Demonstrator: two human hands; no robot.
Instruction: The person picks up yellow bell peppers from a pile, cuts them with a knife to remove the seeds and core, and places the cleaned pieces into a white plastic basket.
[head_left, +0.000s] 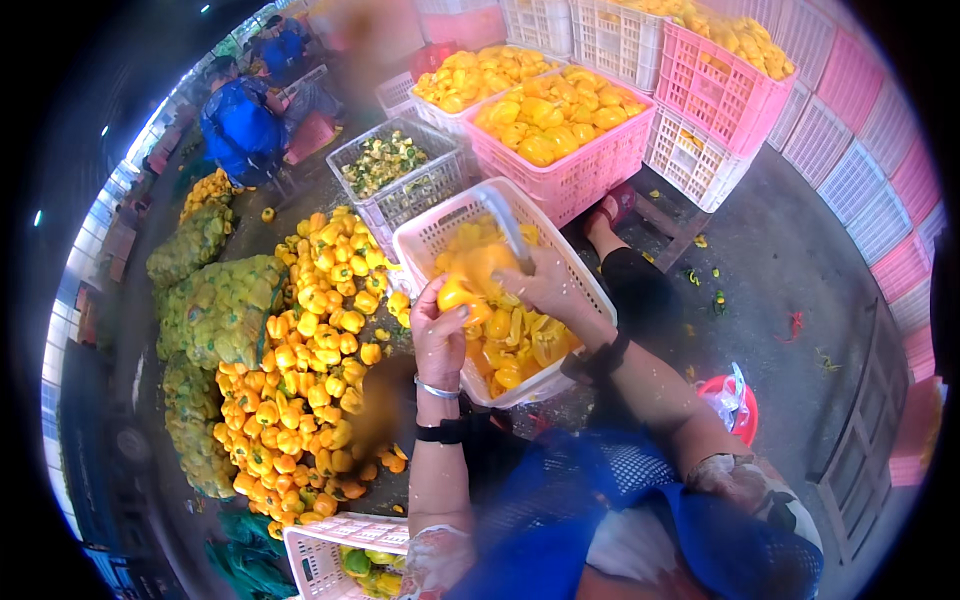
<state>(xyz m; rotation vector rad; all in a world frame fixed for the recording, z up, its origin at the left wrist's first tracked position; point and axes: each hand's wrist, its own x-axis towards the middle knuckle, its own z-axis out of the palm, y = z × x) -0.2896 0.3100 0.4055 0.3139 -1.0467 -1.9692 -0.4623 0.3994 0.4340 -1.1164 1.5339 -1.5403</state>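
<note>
My left hand (442, 330) grips a yellow bell pepper (463, 297) above a pale pink plastic crate (536, 394). Close beside it, my right hand (551, 289) is curled with a blurred knife (504, 221) in it, the blade pointing up and away. Another yellow piece shows, blurred, between the hands. Cut and hollowed yellow peppers (517, 337) lie in the crate under both hands. Left of the crate, a large heap of whole yellow-orange peppers (300, 375) covers the floor. Beyond the crate is a grey crate (409, 199) of cut-off cores and stems.
Pink crate (555, 187) and white crates of peppers stand ahead, some stacked. Full net sacks (225, 311) lie left, with a tipped crate (345, 525) of greenish peppers near me. Right are a red basin (742, 409), floor scraps and a wooden frame (862, 442). People in blue work far left.
</note>
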